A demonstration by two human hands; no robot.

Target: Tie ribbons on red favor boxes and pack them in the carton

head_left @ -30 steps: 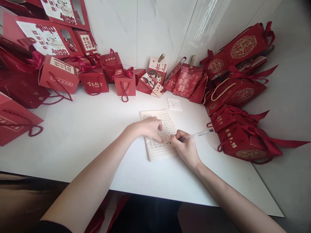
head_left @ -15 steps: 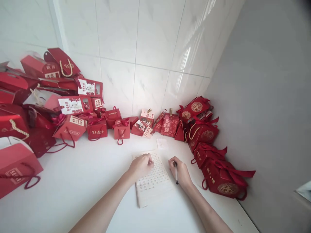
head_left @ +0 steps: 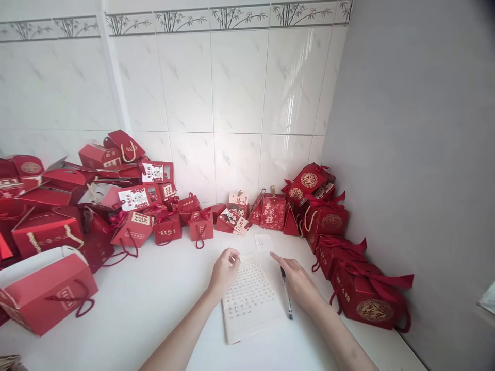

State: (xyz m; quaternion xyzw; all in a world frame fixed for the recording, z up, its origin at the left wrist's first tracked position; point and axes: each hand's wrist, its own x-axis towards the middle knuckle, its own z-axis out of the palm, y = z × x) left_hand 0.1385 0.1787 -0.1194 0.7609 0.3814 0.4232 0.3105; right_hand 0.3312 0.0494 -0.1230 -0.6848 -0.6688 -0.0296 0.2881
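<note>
Double-happiness sign on red box (head_left: 308, 180)

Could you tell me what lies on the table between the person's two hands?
In the head view, the written notebook page lies between the left hand and right hand, with the pen beside the right hand.

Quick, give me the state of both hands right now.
Left hand: loosely curled, resting on the notebook, holding nothing.
Right hand: open; pen lies beside it.

Red gift boxes (head_left: 167, 230) and bags (head_left: 54, 291) crowd the white table (head_left: 147, 304) along the tiled wall (head_left: 235, 103).
</note>
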